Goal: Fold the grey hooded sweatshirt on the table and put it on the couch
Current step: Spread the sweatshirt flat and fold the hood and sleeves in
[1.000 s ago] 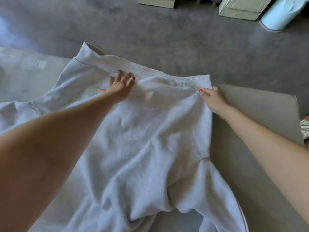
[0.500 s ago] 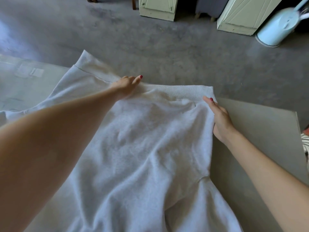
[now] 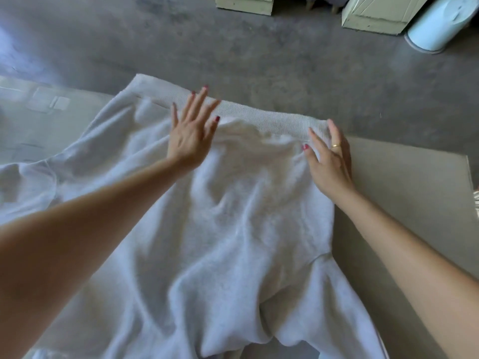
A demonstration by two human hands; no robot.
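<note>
Sweatshirt (image 3: 233,216) spread on table (image 3: 404,187); left hand (image 3: 190,136), right hand (image 3: 329,161) flat, fingers straight, near far hem, gripping nothing.

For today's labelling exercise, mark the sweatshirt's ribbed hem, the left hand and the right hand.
ribbed hem (image 3: 269,119), head view, middle of the band.
left hand (image 3: 190,136), head view, back of hand.
right hand (image 3: 330,164), head view, back of hand.

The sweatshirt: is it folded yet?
No, the sweatshirt lies spread and wrinkled on the table under both open hands.

Bare table (image 3: 404,177) right of the sweatshirt (image 3: 233,229); cabinets (image 3: 375,16) and bin (image 3: 438,24) well beyond, across open floor (image 3: 259,55)
</note>
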